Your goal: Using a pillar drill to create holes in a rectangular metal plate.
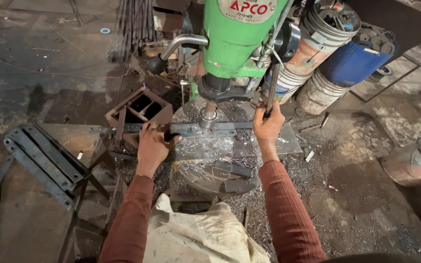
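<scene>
A green drill press stands at the far middle, its chuck down over a flat steel bar that lies left to right across the round table. The table is strewn with bright metal shavings.

The left hand lies on the bar left of the chuck, fingers curled over it and pressing it down onto the table. The right hand is closed in a fist round the feed lever, a thin dark rod that rises to the press head, right of the chuck. Both arms wear rust-red sleeves.

Under the table, nearer, a lower round plate carries a short dark bar among more shavings.

On the floor at left a stack of drilled steel bars rests on a rusty sheet. Just left of the press, farther off, sits a small open steel box. At far right stand white buckets and a blue drum, tipped on its side and holding round metal parts. Another pale bucket lies at the right edge. Shavings cover the floor around the press.
</scene>
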